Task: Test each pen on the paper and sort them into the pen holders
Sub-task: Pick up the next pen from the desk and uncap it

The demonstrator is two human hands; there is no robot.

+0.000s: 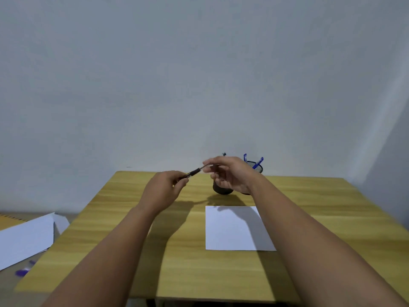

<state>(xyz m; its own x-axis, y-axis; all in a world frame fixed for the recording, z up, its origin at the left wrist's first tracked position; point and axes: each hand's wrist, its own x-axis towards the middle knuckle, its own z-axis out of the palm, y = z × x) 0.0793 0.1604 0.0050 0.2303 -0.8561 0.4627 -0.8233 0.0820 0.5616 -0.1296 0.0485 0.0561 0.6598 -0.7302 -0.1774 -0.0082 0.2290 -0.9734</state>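
A black pen (195,172) hangs in the air above the far part of the wooden table (137,218), held at both ends. My left hand (163,187) grips its lower end and my right hand (228,173) pinches its upper end. Behind my right hand stand two dark mesh pen holders: one (221,190) is mostly hidden by the hand, the other (256,166) holds blue pens (259,163). A white sheet of paper (234,228) lies flat on the table below my right forearm.
A grey wall rises just behind the table. To the left, off the table, lie a large white sheet or box (26,238) and a small blue pen part (22,272) on a lower surface.
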